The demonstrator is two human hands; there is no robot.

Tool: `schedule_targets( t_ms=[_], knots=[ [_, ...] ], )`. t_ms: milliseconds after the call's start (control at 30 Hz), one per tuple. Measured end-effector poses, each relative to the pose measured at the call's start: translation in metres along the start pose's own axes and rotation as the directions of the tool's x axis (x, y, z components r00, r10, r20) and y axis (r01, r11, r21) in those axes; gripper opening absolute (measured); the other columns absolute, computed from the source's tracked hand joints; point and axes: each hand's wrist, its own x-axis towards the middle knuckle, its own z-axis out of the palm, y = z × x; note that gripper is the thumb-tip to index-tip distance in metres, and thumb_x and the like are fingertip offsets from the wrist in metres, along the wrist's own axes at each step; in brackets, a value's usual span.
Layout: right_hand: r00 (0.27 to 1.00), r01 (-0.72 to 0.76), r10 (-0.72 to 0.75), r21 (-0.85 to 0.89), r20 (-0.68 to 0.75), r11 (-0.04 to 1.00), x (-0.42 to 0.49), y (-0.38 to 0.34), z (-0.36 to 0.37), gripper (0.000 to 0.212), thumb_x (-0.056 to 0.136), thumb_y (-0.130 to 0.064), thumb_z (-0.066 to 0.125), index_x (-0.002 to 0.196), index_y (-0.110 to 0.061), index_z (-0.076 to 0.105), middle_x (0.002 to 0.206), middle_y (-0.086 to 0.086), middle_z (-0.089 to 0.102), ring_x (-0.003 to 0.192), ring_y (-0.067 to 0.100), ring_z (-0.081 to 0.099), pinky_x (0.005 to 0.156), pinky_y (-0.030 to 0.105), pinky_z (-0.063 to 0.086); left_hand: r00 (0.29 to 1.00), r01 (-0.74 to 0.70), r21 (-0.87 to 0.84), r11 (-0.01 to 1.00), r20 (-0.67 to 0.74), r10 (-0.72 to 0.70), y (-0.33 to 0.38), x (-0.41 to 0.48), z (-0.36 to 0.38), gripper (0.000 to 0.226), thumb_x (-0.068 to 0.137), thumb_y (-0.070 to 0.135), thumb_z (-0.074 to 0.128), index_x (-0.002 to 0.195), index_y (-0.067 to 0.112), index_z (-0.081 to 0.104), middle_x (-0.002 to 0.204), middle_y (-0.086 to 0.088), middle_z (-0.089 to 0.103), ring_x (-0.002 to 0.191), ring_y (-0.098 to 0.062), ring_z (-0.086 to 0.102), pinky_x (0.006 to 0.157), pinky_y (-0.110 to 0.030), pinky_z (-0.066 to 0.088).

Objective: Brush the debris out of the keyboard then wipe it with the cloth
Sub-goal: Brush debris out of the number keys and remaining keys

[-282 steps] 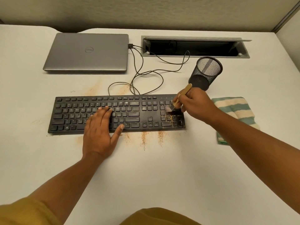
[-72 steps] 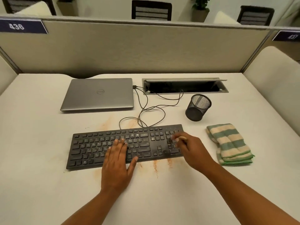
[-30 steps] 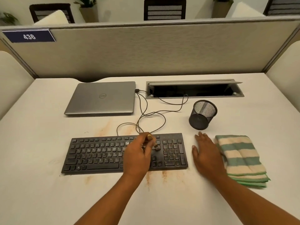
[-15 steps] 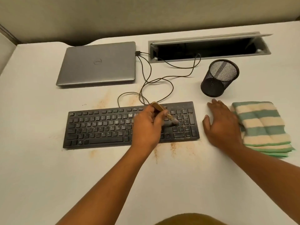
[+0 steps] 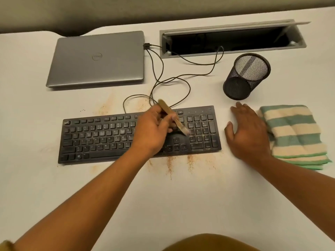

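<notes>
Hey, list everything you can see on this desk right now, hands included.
keyboard: one, black, desk centre
brush: one, tan handle, above keyboard's right part
cloth: one, green-cream stripes, folded, right of keyboard
debris: scattered, orange-brown, desk around keyboard
laptop: one, grey, closed, back left
cable: count unclear, dark, behind keyboard
pen cup: one, black mesh, back right
hatch: one, grey, open, back edge
desk: one, white
left hand: one, holds brush
right hand: one, flat beside cloth

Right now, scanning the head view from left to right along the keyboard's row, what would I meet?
Left hand gripping the brush over the keyboard → right hand, fingers straight → striped cloth.
</notes>
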Motion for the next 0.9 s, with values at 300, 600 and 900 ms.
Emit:
schedule_targets(
  t_ms=[300,600,900],
  knots=[
    [1.0,-0.009,0.009,-0.01,0.009,1.0,0.0,0.002,0.003,0.057,0.09,-0.035,0.04,0.139,-0.009,0.051,0.15,0.011,0.048,0.141,0.028,0.041,0.114,0.048,0.033,0.993,0.044,-0.041,0.998,0.109,-0.039,0.001,-0.006,0.011,0.012,0.097,0.012,0.059,0.09,0.022,0.06,0.09,-0.001,0.074,0.078,-0.009,0.073,0.063,-0.021,0.058],
    [1.0,-0.012,0.012,0.0,0.01,1.0,0.0,0.002,0.003,0.056,0.091,-0.036,0.039,0.14,-0.01,0.05,0.151,0.01,0.047,0.141,0.027,0.04,0.114,0.05,0.034,0.988,0.046,0.012,0.999,0.145,-0.047,0.003,0.001,0.017,0.009,0.097,0.014,0.06,0.092,0.021,0.06,0.089,-0.003,0.074,0.079,-0.012,0.073,0.065,-0.023,0.059],
    [1.0,-0.011,0.011,0.014,0.0,1.0,0.0,0.002,0.003,0.055,0.091,-0.035,0.04,0.139,-0.01,0.051,0.15,0.009,0.047,0.14,0.027,0.041,0.114,0.049,0.033,0.964,-0.042,0.065,0.997,0.264,0.024,0.016,0.026,0.024,0.004,0.096,0.013,0.061,0.099,0.016,0.062,0.093,-0.005,0.073,0.08,-0.017,0.074,0.068,-0.027,0.06]
  ],
)
